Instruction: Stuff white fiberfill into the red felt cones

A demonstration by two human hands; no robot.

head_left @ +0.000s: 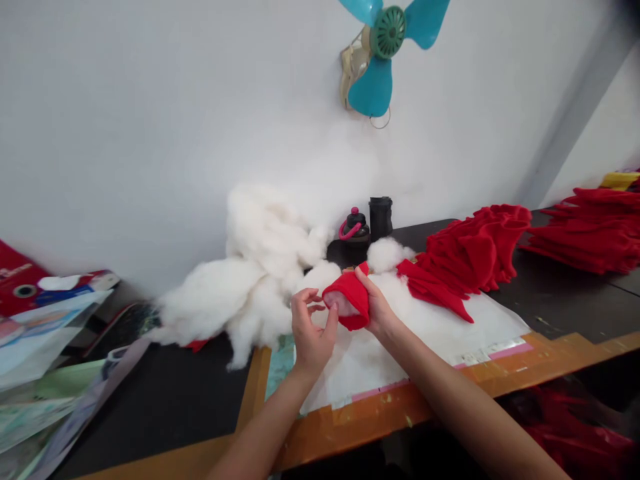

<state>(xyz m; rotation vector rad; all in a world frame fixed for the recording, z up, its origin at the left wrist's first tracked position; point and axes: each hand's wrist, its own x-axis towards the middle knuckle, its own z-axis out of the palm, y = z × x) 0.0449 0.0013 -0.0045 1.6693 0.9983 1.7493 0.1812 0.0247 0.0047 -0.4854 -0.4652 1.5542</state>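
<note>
A small red felt pouch is held up over the table, its mouth turned toward me and white stuffing showing inside. My right hand grips it from the right side, thumb on top, its other fingers mostly hidden behind the cloth. At the pouch's left rim is my left hand, fingers curved and apart, with the thumb tip at the stuffing in the mouth. Behind the pouch lie loose tufts of white fibre filling. More red felt pieces lie to the right.
A big heap of white filling stands at left against the wall. Behind are a black bottle with a pink strap and a black cup. Red felt stacks sit far right, plastic packs at left. A fan hangs above.
</note>
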